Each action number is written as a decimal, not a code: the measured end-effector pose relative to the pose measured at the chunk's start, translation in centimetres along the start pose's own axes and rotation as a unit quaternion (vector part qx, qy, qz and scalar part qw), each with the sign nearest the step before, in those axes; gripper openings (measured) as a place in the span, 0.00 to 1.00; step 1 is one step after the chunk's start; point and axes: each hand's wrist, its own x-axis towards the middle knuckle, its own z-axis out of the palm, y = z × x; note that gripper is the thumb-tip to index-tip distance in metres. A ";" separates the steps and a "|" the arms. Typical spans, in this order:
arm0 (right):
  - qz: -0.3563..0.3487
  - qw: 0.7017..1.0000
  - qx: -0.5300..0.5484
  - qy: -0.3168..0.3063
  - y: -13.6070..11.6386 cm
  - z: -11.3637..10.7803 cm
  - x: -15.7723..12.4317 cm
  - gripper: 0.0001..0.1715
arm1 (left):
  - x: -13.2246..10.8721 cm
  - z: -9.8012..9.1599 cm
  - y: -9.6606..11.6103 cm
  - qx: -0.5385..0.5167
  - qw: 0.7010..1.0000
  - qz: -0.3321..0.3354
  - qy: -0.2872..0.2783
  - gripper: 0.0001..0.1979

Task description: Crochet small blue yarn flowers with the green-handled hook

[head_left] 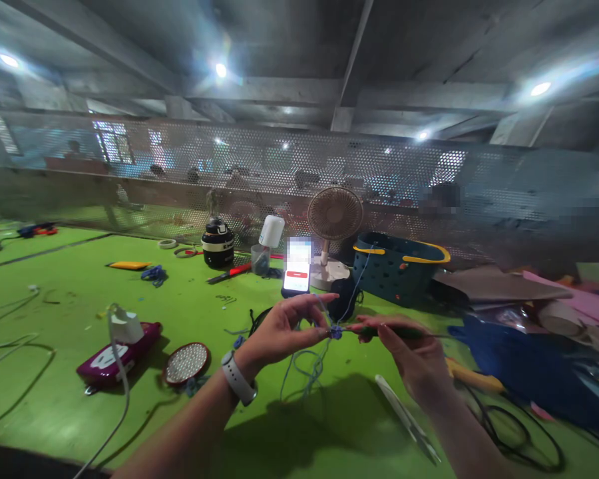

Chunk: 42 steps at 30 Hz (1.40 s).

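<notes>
My left hand [279,331], with a white watch [238,379] on its wrist, pinches a small blue-purple crochet piece [336,331] between thumb and finger. Its index finger is stretched out above, with yarn running by it. My right hand [422,362] is closed around the dark green handle of a crochet hook [402,331]. The hook's thin end points left and meets the crochet piece. Pale blue loose yarn [312,374] hangs below the piece onto the green table [190,426]. Another strand rises toward the basket.
Beyond my hands stand a lit phone [296,274], a fan [335,214] and a dark basket [399,273] with yellow handles. White tweezers [406,416] lie beside my right forearm. A purple power bank [120,356] with a cable is left; dark blue cloth [519,372] lies right.
</notes>
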 end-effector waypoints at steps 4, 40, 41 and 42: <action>-0.004 0.999 -0.041 0.019 -0.5 0.5 -0.4 0.05 | 0.1 0.0 -0.2 0.068 0.997 0.034 0.011 0.13; -0.378 0.846 -0.375 -0.009 1.6 2.4 -0.7 0.15 | 0.3 2.3 -2.0 -0.285 0.949 -0.103 0.088 0.32; -0.403 0.823 -0.401 0.002 1.6 2.5 -0.7 0.14 | 0.3 2.5 -2.3 -0.311 0.941 -0.107 0.084 0.31; -0.418 0.805 -0.420 0.011 1.6 2.5 -0.6 0.13 | 0.3 2.6 -2.6 -0.332 0.934 -0.111 0.076 0.30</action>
